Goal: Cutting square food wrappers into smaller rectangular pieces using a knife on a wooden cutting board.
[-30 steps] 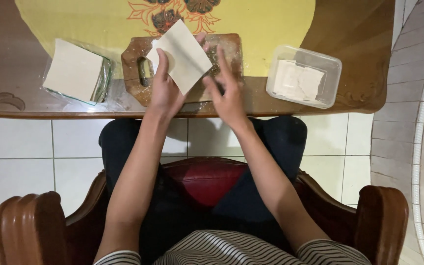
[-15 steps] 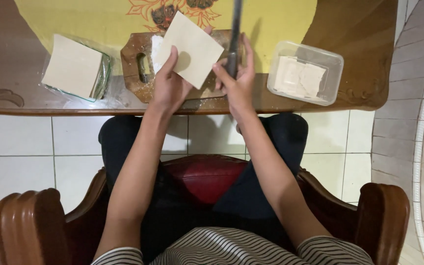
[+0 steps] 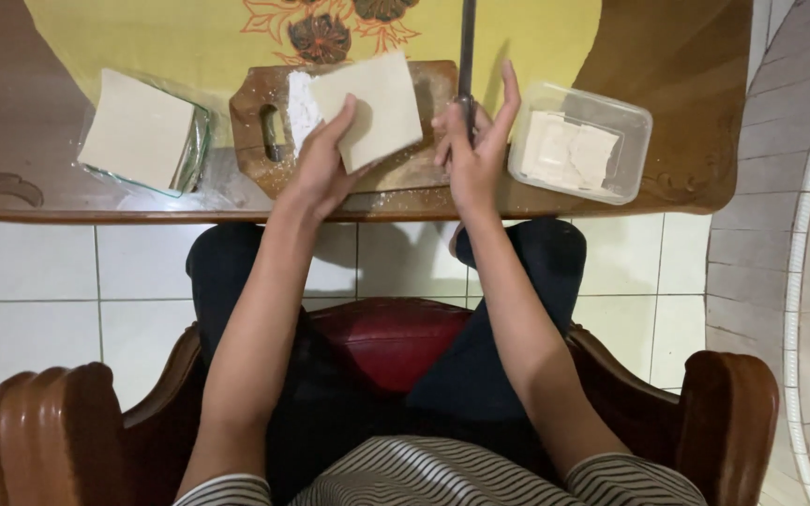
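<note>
- Stack point(image 3: 138, 128) of pale square sheets, in clear wrap: lying left of the board point(image 3: 264, 103), untouched.
- Left hand point(image 3: 319, 169): pinching one sheet point(image 3: 369, 108) by its lower corner, holding it tilted over the board.
- Right hand point(image 3: 471, 150): gripping a dark knife point(image 3: 467, 47) just right of the board, blade pointing away, outer fingers spreading loose.
- Tub point(image 3: 578, 141), clear: sitting right of the board, holding cut pieces.
- Step, as judged: readying a sheet for cutting; laying it flat on the board is needed first.
</note>
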